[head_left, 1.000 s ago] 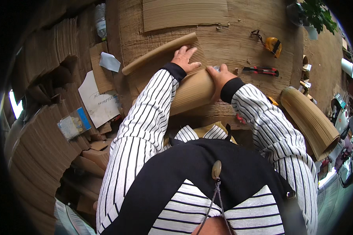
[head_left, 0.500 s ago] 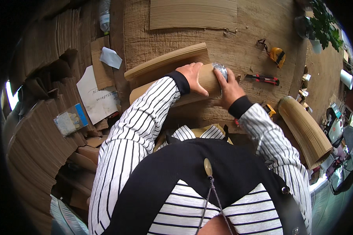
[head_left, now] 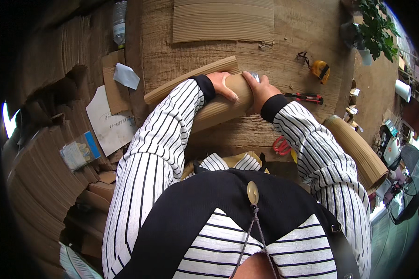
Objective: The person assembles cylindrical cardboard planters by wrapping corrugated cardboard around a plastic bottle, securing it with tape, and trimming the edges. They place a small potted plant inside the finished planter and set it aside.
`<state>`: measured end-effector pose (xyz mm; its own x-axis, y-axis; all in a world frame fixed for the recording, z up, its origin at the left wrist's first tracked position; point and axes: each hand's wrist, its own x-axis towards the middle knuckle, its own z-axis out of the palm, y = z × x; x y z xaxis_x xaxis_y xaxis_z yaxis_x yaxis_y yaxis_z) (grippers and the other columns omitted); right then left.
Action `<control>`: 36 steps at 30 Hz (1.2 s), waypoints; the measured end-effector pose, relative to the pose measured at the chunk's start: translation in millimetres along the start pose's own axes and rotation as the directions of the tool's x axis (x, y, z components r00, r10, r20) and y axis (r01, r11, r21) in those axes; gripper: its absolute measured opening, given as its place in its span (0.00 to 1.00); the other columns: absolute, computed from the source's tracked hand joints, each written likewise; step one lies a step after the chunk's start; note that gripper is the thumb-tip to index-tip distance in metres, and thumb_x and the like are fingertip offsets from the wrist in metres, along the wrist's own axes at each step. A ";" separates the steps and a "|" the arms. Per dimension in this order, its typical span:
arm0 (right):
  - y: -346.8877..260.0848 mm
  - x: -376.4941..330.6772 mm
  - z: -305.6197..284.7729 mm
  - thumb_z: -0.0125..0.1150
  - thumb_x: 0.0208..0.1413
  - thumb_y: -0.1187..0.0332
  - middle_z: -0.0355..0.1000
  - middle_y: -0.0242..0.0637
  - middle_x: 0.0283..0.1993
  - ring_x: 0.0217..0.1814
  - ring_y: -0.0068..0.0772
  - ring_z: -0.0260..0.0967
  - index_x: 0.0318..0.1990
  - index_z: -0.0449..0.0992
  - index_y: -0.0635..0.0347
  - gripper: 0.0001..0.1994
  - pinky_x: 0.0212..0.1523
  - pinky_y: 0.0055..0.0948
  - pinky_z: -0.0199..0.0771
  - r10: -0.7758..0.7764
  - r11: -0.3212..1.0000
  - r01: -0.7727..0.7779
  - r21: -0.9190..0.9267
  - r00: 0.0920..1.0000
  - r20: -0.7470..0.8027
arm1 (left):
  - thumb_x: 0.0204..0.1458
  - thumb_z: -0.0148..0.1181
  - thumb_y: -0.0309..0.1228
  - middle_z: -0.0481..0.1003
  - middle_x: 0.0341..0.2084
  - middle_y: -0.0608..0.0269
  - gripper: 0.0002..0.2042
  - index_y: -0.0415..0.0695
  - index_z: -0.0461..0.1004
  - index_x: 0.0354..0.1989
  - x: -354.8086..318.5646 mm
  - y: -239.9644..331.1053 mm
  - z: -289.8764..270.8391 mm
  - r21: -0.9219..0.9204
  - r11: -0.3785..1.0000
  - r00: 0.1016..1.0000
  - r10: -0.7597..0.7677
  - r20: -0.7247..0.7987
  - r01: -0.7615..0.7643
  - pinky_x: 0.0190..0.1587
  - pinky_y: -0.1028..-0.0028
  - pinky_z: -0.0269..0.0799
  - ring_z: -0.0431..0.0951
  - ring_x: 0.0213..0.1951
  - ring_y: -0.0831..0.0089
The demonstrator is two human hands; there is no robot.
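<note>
A sheet of corrugated cardboard curled into a roll [head_left: 221,111] lies slantwise on the wooden table before me. My left hand [head_left: 222,87] grips it from above, thumb on the near side and fingers over the far side. At its right end, my right hand [head_left: 260,93] is closed around a shiny, clear-silvery object [head_left: 254,76] that looks like a roll of tape. Most of that object is hidden behind the fingers. Just beyond the roll lies a curled cardboard flap [head_left: 191,79]; whether it belongs to the same sheet I cannot tell.
A flat corrugated sheet [head_left: 223,21] lies at the far side. To the right are a red-black utility knife [head_left: 305,97], a yellow tape measure [head_left: 320,70] and another cardboard roll [head_left: 356,151]. Red-handled scissors [head_left: 281,146] lie near me. Stacked cardboard [head_left: 42,186] fills the left.
The shiny object has slipped mostly out of sight behind my right hand, which has turned closer against the roll's end. My left hand still grips the roll. The whole view has shifted slightly.
</note>
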<state>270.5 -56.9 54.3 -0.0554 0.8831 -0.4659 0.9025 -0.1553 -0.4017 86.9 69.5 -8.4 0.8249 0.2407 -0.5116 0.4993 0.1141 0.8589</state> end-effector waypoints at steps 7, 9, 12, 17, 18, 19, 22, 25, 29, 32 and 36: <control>-6.1 -50.3 49.6 0.80 0.29 0.60 0.61 0.60 0.54 0.47 0.63 0.71 0.69 0.48 0.43 0.56 0.46 0.48 0.76 0.094 0.995 -0.098 0.029 0.989 0.113 | 0.18 0.75 0.62 0.77 0.42 0.44 0.46 0.35 0.75 0.44 -13.7 -31.0 51.6 0.437 0.899 1.000 0.010 -0.007 -0.006 0.51 0.65 0.70 0.77 0.47 0.54; -18.6 -54.7 41.4 0.80 0.28 0.59 0.59 0.58 0.61 0.58 0.58 0.65 0.68 0.50 0.44 0.56 0.47 0.47 0.76 0.085 0.989 -0.072 -0.130 0.992 0.095 | 0.20 0.78 0.55 0.78 0.41 0.47 0.44 0.40 0.74 0.48 -9.9 -40.7 52.6 0.431 0.902 0.999 -0.042 0.016 0.031 0.50 0.66 0.70 0.78 0.47 0.59; -42.2 -32.9 39.3 0.80 0.23 0.58 0.53 0.55 0.66 0.67 0.56 0.53 0.68 0.50 0.49 0.58 0.60 0.50 0.63 -0.158 0.930 0.180 -0.321 0.983 0.093 | 0.21 0.78 0.56 0.78 0.43 0.49 0.46 0.41 0.71 0.51 4.4 -49.7 46.7 0.451 0.892 0.984 -0.065 0.167 -0.018 0.51 0.67 0.70 0.77 0.48 0.60; -63.5 -5.9 40.8 0.82 0.17 0.57 0.53 0.47 0.68 0.69 0.60 0.50 0.69 0.47 0.50 0.63 0.66 0.50 0.54 -0.094 0.926 0.190 -0.327 0.953 0.288 | 0.21 0.78 0.56 0.78 0.43 0.49 0.47 0.40 0.71 0.52 -32.0 -37.3 60.8 0.489 0.872 0.999 0.017 0.046 -0.038 0.51 0.67 0.70 0.77 0.48 0.60; -72.9 -1.5 41.0 0.83 0.17 0.57 0.52 0.46 0.68 0.68 0.60 0.51 0.69 0.47 0.49 0.64 0.66 0.49 0.56 -0.017 0.928 0.132 -0.348 0.949 0.314 | 0.21 0.78 0.57 0.78 0.43 0.49 0.47 0.40 0.71 0.52 -43.1 -39.5 54.5 0.482 0.876 1.000 0.027 0.002 -0.025 0.51 0.67 0.70 0.77 0.48 0.60; -81.2 10.2 25.7 0.83 0.16 0.57 0.52 0.45 0.69 0.68 0.60 0.51 0.69 0.48 0.49 0.64 0.65 0.49 0.58 0.064 0.918 0.085 -0.388 0.932 0.358 | 0.21 0.78 0.57 0.78 0.43 0.49 0.47 0.40 0.71 0.52 -45.8 -34.4 46.2 0.454 0.890 0.998 0.054 -0.041 -0.030 0.51 0.67 0.70 0.77 0.48 0.60; -64.9 11.1 33.5 0.83 0.13 0.53 0.51 0.45 0.69 0.70 0.57 0.49 0.69 0.46 0.50 0.68 0.67 0.49 0.55 -0.003 0.910 0.146 -0.387 0.938 0.346 | 0.20 0.78 0.57 0.78 0.43 0.49 0.47 0.40 0.71 0.52 -60.8 -35.1 46.5 0.412 0.910 0.988 0.094 -0.121 -0.036 0.51 0.67 0.70 0.77 0.48 0.60; -61.7 15.3 28.5 0.84 0.13 0.53 0.47 0.48 0.70 0.72 0.52 0.44 0.69 0.43 0.53 0.69 0.69 0.48 0.50 0.051 0.897 0.131 -0.421 0.918 0.393 | 0.20 0.78 0.57 0.78 0.44 0.49 0.47 0.40 0.71 0.52 -75.4 -41.1 44.9 0.385 0.922 0.973 0.131 -0.192 -0.048 0.51 0.67 0.70 0.77 0.48 0.59; -53.5 27.1 25.3 0.85 0.10 0.56 0.47 0.48 0.69 0.71 0.52 0.45 0.69 0.43 0.53 0.70 0.69 0.47 0.52 0.010 0.894 0.171 -0.413 0.916 0.400 | 0.20 0.78 0.57 0.77 0.44 0.49 0.48 0.39 0.71 0.52 -91.6 -51.2 36.1 0.343 0.937 0.940 0.172 -0.295 -0.064 0.51 0.67 0.70 0.77 0.48 0.59; -25.9 30.8 24.9 0.85 0.09 0.56 0.51 0.49 0.66 0.69 0.52 0.48 0.68 0.44 0.54 0.70 0.68 0.47 0.56 -0.089 0.891 0.250 -0.379 0.915 0.394 | 0.20 0.78 0.57 0.77 0.44 0.48 0.48 0.39 0.70 0.52 -99.8 -56.8 37.6 0.324 0.941 0.917 0.214 -0.336 -0.101 0.51 0.67 0.70 0.77 0.48 0.59; 7.8 44.2 22.7 0.85 0.08 0.55 0.54 0.46 0.63 0.66 0.47 0.52 0.66 0.46 0.60 0.69 0.67 0.40 0.58 -0.057 0.944 0.194 -0.267 0.894 0.445 | 0.19 0.78 0.57 0.77 0.44 0.48 0.49 0.39 0.70 0.52 -113.4 -59.8 38.8 0.298 0.943 0.885 0.258 -0.388 -0.145 0.51 0.67 0.70 0.77 0.48 0.59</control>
<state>265.4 -29.2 12.6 -0.2914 0.6008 -0.7444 0.9553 0.1429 -0.2587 -26.1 -2.0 -2.8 0.7562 0.6161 -0.2206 0.4308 -0.2149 0.8765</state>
